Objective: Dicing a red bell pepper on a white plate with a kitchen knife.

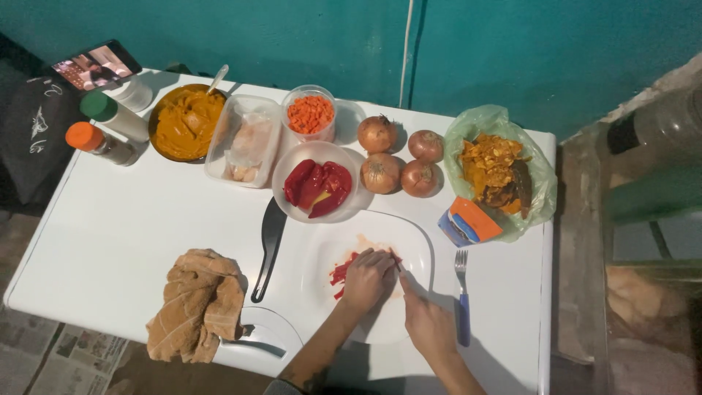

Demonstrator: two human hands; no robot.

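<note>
- The left hand (368, 278) lies knuckles up on a white plate (417, 245), fingers curled narrow and pressing down on red pepper pieces (340, 274) at the plate's left side.
- The right hand (428, 325) is closed around a knife (398, 265); only a short part of the blade shows, its tip touching the left hand's fingers over the pepper.
- The plate sits near the front edge of a white table (110, 234), right of centre.
- A blue-handled fork (462, 300) lies just right of the plate, tines pointing far.
- A black spatula (269, 249) lies just left of the plate, and a crumpled tan cloth (197, 303) lies further left, near the front edge.
- Just beyond the plate stands a clear bowl of whole red peppers (316, 186).
- Four brown onions (398, 157) sit to the right of that bowl.
- A green bag (545, 175) holding orange scraps lies at the far right, with a small blue and orange carton (468, 222) against it.
- Along the far side stand a tub of diced carrot (310, 113), a clear box of pale pieces (245, 139) and a bowl of orange paste (186, 121) with a spoon in it.
- Two capped bottles (102, 124) and a lit phone (95, 67) sit at the far left corner.
</note>
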